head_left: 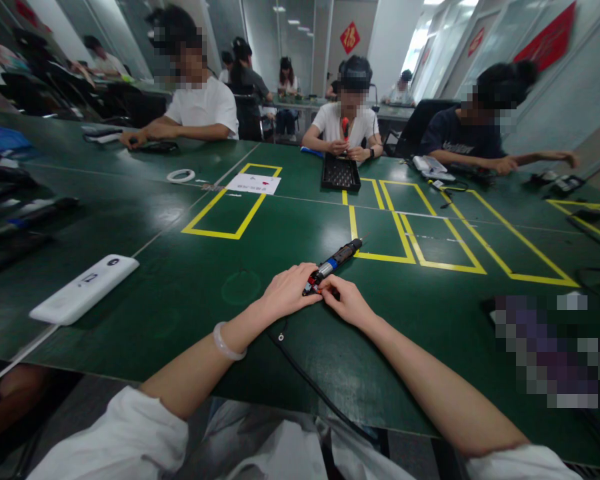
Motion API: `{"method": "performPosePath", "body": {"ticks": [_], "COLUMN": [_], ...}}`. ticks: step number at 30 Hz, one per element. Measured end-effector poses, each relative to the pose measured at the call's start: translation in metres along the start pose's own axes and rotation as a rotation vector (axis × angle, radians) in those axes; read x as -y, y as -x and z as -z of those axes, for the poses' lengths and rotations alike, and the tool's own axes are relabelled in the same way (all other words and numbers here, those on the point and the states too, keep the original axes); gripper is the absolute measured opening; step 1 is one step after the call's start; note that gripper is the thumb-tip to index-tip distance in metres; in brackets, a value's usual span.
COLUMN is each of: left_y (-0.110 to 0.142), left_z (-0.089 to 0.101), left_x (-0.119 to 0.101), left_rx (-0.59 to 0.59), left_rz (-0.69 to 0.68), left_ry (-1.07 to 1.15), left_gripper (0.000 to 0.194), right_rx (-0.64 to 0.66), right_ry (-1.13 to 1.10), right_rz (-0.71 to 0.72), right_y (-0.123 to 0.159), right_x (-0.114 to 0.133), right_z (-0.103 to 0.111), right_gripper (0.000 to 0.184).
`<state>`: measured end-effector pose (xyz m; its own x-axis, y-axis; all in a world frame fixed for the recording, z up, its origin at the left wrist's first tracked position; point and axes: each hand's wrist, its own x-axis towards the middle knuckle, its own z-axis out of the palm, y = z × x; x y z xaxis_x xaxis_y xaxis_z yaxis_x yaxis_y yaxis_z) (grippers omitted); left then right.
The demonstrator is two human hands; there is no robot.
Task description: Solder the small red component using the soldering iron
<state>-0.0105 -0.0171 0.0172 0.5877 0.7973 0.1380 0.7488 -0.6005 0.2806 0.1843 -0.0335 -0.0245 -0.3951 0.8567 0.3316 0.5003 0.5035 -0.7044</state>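
In the head view, a slim electric screwdriver [333, 261] lies on the green table with its casing open, showing a silver and blue motor section. Its thin tip points away to the upper right. My left hand [291, 288] is closed over its near end, the thumb along the lower side. My right hand [347, 298] pinches at that same end, beside small red and orange parts; what sits between the fingertips is too small to make out. A black cord [305, 375] with a small ring terminal [281, 337] near its end runs below my hands to the table edge.
A white power bank [86, 288] with a cable lies left, a pixelated object [547, 350] right. Ahead are yellow tape outlines [385, 257], a paper sheet [254, 183] and a tape roll [181, 175]. Across the table a person works over a black tray [340, 175]; others sit either side.
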Motion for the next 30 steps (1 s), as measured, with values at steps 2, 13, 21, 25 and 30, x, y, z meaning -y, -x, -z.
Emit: {"method": "performPosePath", "body": {"ticks": [2,13,21,25,30], "left_y": [-0.002,-0.005,-0.008,-0.007,0.005], "left_z": [0.000,0.001,0.016,0.030,0.046], "left_x": [-0.002,-0.006,0.031,0.073,0.134], "left_rx": [-0.006,-0.018,-0.015,-0.005,-0.002], "left_rz": [0.009,0.021,0.170,0.330,0.527], "left_ry": [-0.016,-0.186,-0.272,-0.232,-0.201], "left_gripper": [0.049,0.043,0.048,0.050,0.056], "right_rx": [-0.003,-0.022,-0.017,-0.014,-0.003], "right_ry": [0.003,-0.070,-0.081,-0.070,-0.055], "right_rz": [-0.001,-0.010,-0.016,-0.015,-0.027], "right_y": [-0.001,0.002,0.004,0.004,0.003], "right_x": [0.000,0.000,-0.003,-0.002,-0.002], "right_z": [0.000,0.003,0.006,0.008,0.008], "right_gripper": [0.009,0.019,0.017,0.015,0.013]}}
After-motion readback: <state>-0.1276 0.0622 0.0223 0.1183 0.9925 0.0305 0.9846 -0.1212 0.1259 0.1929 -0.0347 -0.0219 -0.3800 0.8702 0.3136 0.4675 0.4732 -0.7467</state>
